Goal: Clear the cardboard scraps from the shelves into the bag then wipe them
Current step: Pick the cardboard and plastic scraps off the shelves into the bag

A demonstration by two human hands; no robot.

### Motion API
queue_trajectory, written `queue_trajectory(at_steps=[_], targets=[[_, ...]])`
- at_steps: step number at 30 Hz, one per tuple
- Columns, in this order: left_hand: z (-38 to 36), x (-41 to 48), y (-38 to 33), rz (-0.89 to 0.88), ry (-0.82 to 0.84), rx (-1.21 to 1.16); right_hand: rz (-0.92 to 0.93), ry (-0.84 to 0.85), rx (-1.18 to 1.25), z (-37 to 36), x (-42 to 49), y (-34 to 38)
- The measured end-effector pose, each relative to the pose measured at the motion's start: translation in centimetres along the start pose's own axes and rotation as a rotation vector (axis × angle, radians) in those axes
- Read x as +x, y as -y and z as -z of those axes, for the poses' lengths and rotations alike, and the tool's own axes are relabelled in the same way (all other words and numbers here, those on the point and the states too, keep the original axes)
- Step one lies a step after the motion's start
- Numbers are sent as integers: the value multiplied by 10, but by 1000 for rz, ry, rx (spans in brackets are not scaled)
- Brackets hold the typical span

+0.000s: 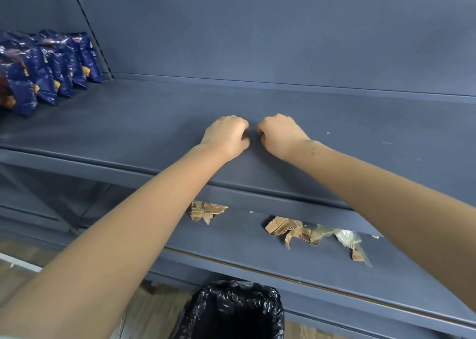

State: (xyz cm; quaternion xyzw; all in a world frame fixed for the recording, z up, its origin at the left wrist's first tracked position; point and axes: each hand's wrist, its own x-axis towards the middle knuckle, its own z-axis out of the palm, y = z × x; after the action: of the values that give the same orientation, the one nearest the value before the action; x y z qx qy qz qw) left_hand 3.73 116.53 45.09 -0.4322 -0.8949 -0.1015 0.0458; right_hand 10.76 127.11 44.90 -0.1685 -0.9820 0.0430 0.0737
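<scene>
At the centre of the frame, the left hand (226, 135) and right hand (280, 135) rest side by side on the upper shelf (123, 122). Their fingers are curled under, and it cannot be told whether they pinch anything. On the lower shelf (257, 251), below centre, lie torn cardboard scraps (289, 229) and a piece of clear plastic (345, 235). The black bag (231, 310) stands open at the bottom centre. Blue packets (43, 68) stand at the upper left.
</scene>
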Motion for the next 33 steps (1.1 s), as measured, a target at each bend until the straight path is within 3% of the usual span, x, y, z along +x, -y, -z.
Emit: queue_trajectory(at_steps=[7, 16, 23, 27, 33], targets=[[-3, -51, 1, -94, -60, -76, 68, -3, 51, 2, -48, 17], [5, -118, -2, -183, -127, -85, 130, -58, -53, 3, -112, 54], [-8, -188, -2, -223, -140, -229, 171, -83, -10, -24, -175, 83], [-39, -215, 7, -278, -81, -221, 169, -25, 80, -62, -202, 90], [-123, -251, 26, -185, 119, -218, 88, 172, 106, -151, -225, 106]])
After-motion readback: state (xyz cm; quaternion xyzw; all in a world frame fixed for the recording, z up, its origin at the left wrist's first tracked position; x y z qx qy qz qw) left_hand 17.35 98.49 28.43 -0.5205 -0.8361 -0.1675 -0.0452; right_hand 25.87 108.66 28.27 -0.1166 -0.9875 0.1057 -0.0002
